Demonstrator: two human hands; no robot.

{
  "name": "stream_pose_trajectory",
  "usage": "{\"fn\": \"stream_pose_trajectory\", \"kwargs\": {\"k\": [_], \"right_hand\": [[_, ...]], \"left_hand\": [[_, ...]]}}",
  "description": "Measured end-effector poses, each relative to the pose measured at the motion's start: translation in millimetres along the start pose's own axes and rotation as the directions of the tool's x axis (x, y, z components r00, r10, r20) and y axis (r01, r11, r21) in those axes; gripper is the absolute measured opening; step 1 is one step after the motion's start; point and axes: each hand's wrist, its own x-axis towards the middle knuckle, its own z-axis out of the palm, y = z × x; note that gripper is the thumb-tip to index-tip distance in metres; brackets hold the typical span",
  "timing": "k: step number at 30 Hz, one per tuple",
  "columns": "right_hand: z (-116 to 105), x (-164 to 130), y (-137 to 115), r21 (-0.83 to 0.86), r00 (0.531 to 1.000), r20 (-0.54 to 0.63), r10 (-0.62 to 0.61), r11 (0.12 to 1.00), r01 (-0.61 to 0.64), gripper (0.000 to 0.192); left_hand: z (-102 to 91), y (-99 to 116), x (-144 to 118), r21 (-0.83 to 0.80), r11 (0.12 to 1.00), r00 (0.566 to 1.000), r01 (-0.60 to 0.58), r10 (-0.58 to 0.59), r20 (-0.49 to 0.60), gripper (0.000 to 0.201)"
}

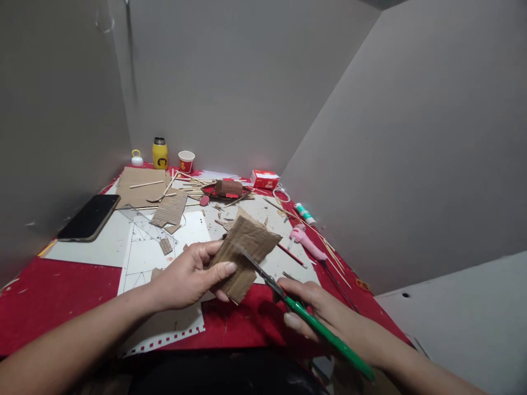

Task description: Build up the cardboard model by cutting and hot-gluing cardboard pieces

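My left hand [195,274] grips a piece of brown corrugated cardboard [251,241], its thumb lying on the upper face and the other fingers mostly hidden behind. In my right hand [315,307] is a pair of scissors [321,329] with green handles. One blade crosses the face of the cardboard from the right, with its tip near the middle of the piece; the other blade is largely hidden. Both hands are raised over the front part of the table. Below them lies a sheet of paper [189,323] with drawn lines and punched holes.
The red-covered table [82,296] bears a phone [88,218], a set square [144,222], cardboard scraps [171,208], thin sticks, a small model boat [228,189], and a pink glue gun [307,241]. Behind stand a yellow bottle [160,154] and a paper cup [186,161]. Grey walls enclose the table.
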Motion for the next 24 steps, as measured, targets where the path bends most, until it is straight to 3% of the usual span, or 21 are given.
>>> {"fn": "stream_pose_trajectory", "kwargs": {"k": [6, 13, 19, 24], "right_hand": [[5.9, -0.3, 5.8, 0.134, 0.998, 0.070, -0.008, 0.991, -0.001, 0.035], [2.3, -0.7, -0.3, -0.004, 0.999, -0.026, -0.023, 1.000, 0.023, 0.038], [3.9, -0.5, -0.4, 0.034, 0.998, 0.033, -0.056, 0.998, 0.055, 0.038], [12.0, 12.3, -2.7, 0.144, 0.996, 0.058, -0.068, 0.988, 0.059, 0.033]], "left_hand": [[-3.9, 3.2, 0.8, -0.057, 0.997, 0.998, 0.045, -0.042, 0.050, 0.025], [-6.0, 2.8, 0.8, -0.001, 0.997, 0.996, 0.071, -0.071, 0.056, 0.026], [-4.0, 3.5, -0.7, 0.037, 0.995, 0.985, 0.098, -0.102, 0.140, 0.024], [-28.5, 26.2, -7.0, 0.106, 0.980, 0.961, 0.166, -0.185, 0.207, 0.020]]}}
